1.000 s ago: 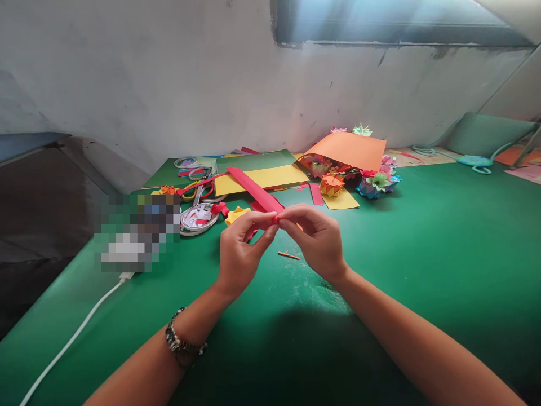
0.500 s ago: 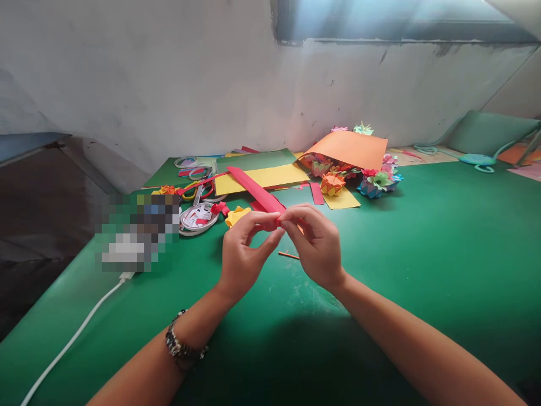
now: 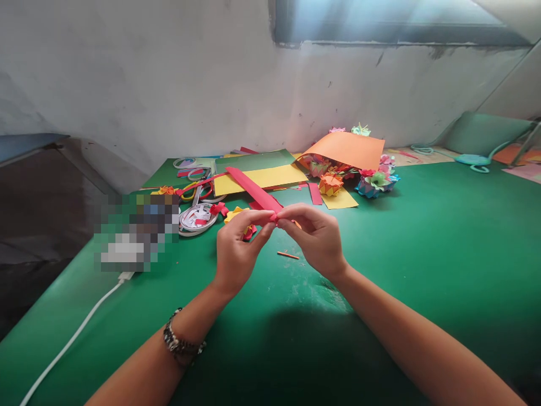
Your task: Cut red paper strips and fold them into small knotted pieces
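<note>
Between the fingertips of both hands is a small red paper piece [image 3: 274, 217], mostly covered by the fingers. My left hand [image 3: 239, 245] pinches it from the left, thumb below and forefinger above. From the right, my right hand [image 3: 315, 237] pinches the same piece. Just beyond the hands a long red paper strip [image 3: 256, 189] lies slantwise over a yellow sheet [image 3: 270, 177]. Behind my left fingers sits a yellow paper flower [image 3: 234, 215], partly hidden. A thin brown stick [image 3: 288, 255] rests on the green table below the hands.
Scissors [image 3: 196, 193] and a tape roll [image 3: 198, 219] holding paper scraps lie at left. Folded paper flowers [image 3: 376, 183] stand around a curved orange sheet [image 3: 344, 149] at the back. A white cable [image 3: 71, 338] runs along the left to a blurred-out object.
Both hands have shifted slightly left with the red paper piece, and the pinching fingers have moved a little. The view has shifted slightly; the other things lie as before.
</note>
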Available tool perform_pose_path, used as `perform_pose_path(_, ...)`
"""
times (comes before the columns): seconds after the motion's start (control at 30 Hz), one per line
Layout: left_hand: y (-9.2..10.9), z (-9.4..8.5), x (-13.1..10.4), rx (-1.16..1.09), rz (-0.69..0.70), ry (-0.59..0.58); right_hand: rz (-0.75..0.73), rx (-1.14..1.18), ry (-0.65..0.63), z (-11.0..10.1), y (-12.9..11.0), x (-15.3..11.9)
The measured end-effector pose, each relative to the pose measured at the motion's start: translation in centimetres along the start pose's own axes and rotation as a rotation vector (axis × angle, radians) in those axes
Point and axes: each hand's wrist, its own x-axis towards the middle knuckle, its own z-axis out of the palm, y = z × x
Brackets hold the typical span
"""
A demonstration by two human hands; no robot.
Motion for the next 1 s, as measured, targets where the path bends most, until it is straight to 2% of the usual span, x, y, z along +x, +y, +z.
perform_pose_path(0.23, 0.0, 0.2, -0.2, -0.043, -0.016, 0.026, 0.042, 0.016, 0.02, 0.4, 0.0, 0.0)
perform_pose_path(0.43, 0.0, 0.5, -0.3, -0.04, -0.013, 0.0, 0.004, -0.076, -0.053, 0.2, -0.2, 0.2)
perform_pose_path(0.5, 0.2, 0.3, 0.1, 0.031, -0.004, -0.044, 0.034, -0.058, -0.072, 0.0, -0.2, 0.4)
perform_pose_path(0.57, 0.6, -0.7, 0.8, 0.135, 0.042, -0.135, 0.085, -0.015, -0.075, -0.3, -0.1, 0.6)
perform_pose_path(0.63, 1.1, -3.2, 1.7, 0.246, 0.133, -0.215, 0.145, 0.033, -0.048, -0.7, 0.0, 0.9)
perform_pose_path(0.7, 1.5, -7.0, 2.5, 0.341, 0.164, -0.161, 0.19, 0.073, 0.001, -1.0, 0.2, 1.3)
perform_pose_path(0.73, 1.5, -9.3, 2.8, 0.401, 0.09, -0.124, 0.207, 0.092, 0.019, -1.1, 0.3, 1.4)
perform_pose_path(0.87, 0.3, -18.2, 2.6, 0.648, -0.467, -0.014, 0.263, 0.146, 0.015, -1.1, 0.3, 1.6)
perform_pose_path(0.93, -1.0, -21.0, 1.8, 0.619, -0.686, 0.048, 0.271, 0.141, 0.004, -0.9, 0.3, 1.5)
perform_pose_path(1.0, -2.1, -22.4, 1.0, 0.551, -0.753, 0.076, 0.265, 0.119, 0.007, -0.9, 0.4, 1.4)
